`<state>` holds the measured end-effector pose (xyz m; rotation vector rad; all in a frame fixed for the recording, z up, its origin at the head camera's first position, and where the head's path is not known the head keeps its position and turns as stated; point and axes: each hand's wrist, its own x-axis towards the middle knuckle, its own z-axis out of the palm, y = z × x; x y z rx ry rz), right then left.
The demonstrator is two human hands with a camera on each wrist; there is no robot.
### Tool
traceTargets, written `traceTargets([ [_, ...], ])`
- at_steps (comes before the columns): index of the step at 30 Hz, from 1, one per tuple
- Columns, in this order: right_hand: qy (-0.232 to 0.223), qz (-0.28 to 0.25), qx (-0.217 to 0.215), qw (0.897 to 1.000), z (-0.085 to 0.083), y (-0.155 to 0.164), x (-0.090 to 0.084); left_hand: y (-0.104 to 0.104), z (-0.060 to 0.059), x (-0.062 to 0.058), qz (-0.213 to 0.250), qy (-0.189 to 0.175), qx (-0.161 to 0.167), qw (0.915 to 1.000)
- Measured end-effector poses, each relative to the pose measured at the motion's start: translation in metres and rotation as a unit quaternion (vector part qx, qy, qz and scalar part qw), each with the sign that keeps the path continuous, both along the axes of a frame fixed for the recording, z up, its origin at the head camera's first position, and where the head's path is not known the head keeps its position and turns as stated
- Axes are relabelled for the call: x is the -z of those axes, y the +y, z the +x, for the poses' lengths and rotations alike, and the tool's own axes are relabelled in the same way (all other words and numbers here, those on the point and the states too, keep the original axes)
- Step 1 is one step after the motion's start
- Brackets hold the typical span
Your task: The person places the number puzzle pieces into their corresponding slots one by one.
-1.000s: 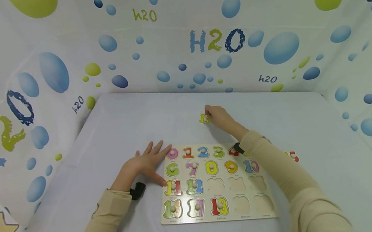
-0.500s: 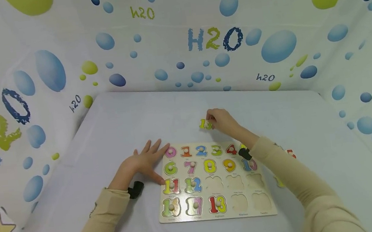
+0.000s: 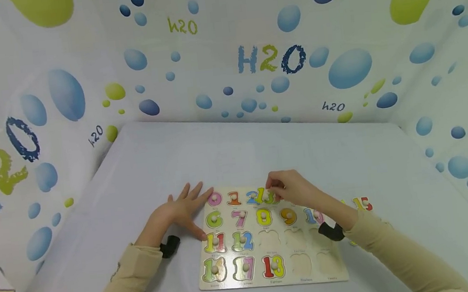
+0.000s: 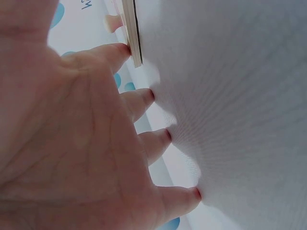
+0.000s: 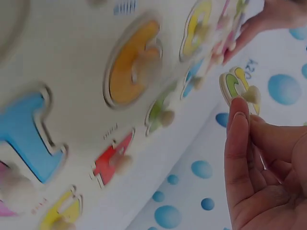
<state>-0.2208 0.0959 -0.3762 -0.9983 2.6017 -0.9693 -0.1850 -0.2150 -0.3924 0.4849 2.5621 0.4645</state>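
My right hand (image 3: 293,187) pinches the number 13 puzzle piece (image 3: 261,195), yellow and green, by its wooden knob. In the head view it overlaps the top row of the wooden number board (image 3: 285,250), near 2 and 3. The right wrist view shows thumb and fingertips at the knob of the raised piece (image 5: 240,88). My left hand (image 3: 177,215) lies spread at the board's left edge, thumb near the 11 and a finger by the 0. In the left wrist view a fingertip (image 4: 123,52) meets the board's edge, and other fingertips press on the white cloth.
Bare recesses (image 3: 301,265) show in the board's two lower rows at the right. A 15 piece (image 3: 363,203) lies right of the board, with other pieces partly hidden under the right forearm. Patterned curtain (image 3: 223,47) surrounds the table (image 3: 165,148).
My right hand has brought the 13 piece from the cloth behind the board toward me, over the top row. The left hand stays at the board's left edge.
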Motion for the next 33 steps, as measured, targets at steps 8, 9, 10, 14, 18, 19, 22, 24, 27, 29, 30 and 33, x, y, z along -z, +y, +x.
traceTargets([
  [8,-0.047,0.007,-0.053,0.997,0.033,0.007,0.010,-0.002,0.001,0.004,-0.008,0.013,0.009,0.9998],
  [9,-0.055,0.010,-0.059,0.997,0.035,0.008,0.011,-0.002,0.001,0.005,-0.008,0.014,0.010,0.9998],
  [10,-0.061,0.013,-0.065,0.996,0.036,0.008,0.012,-0.003,0.001,0.004,-0.008,0.015,0.010,0.9998],
  [14,-0.080,0.032,-0.077,0.993,0.040,0.008,0.016,-0.002,-0.001,0.003,-0.005,0.015,0.010,0.9998],
  [18,-0.091,0.047,-0.080,0.992,0.042,0.009,0.022,-0.001,-0.002,0.005,-0.007,0.012,0.009,0.9999],
  [19,-0.093,0.050,-0.081,0.991,0.042,0.008,0.022,-0.001,-0.002,0.005,-0.006,0.011,0.009,0.9999],
  [22,-0.100,0.056,-0.087,0.990,0.043,0.006,0.025,-0.001,-0.002,0.005,0.002,0.008,0.007,0.9999],
  [24,-0.104,0.055,-0.089,0.989,0.043,0.005,0.027,-0.001,-0.002,0.005,0.005,0.005,0.006,1.0000],
  [27,-0.095,0.052,-0.090,0.990,0.044,0.004,0.030,-0.001,-0.002,0.007,-0.002,0.005,0.006,1.0000],
  [29,-0.081,0.054,-0.089,0.991,0.044,0.003,0.030,-0.002,-0.002,0.008,-0.005,0.007,0.007,0.9999],
  [30,-0.072,0.055,-0.090,0.992,0.044,0.003,0.030,-0.002,-0.003,0.008,-0.006,0.009,0.007,0.9999],
  [33,-0.044,0.067,-0.089,0.993,0.044,0.002,0.031,-0.002,-0.004,0.009,-0.004,0.013,0.007,0.9999],
])
